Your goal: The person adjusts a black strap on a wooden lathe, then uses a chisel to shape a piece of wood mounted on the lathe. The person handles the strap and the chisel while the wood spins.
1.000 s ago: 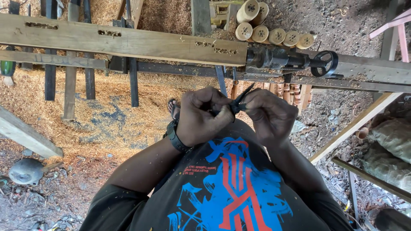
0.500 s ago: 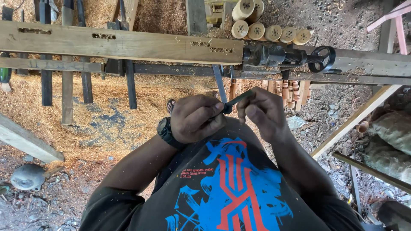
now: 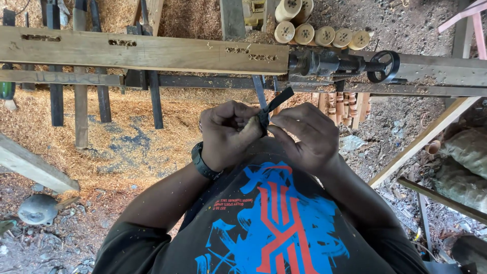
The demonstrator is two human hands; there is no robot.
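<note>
Hands pinch one black strap between them, left hand [image 3: 228, 133] and right hand [image 3: 309, 136] curled tight

Matt black strap [image 3: 271, 105], seemingly rubber or cloth, pinched by fingers [image 3: 253, 133]. Rough, weathered wooden plank [image 3: 142, 50]; dark, dull metal handwheel [image 3: 383, 66]; smooth pale turned wooden pegs [image 3: 314, 34]. Loose, coarse sawdust [image 3: 127, 132] on floor.

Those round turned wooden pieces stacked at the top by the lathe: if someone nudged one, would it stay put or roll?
The turned wooden pieces look cylindrical, ends facing the camera, so a nudged one would probably roll. They seem loosely stacked, touching; moving one may shift its neighbours. Being solid-looking wood, they are likely stiff, not fragile.
</note>
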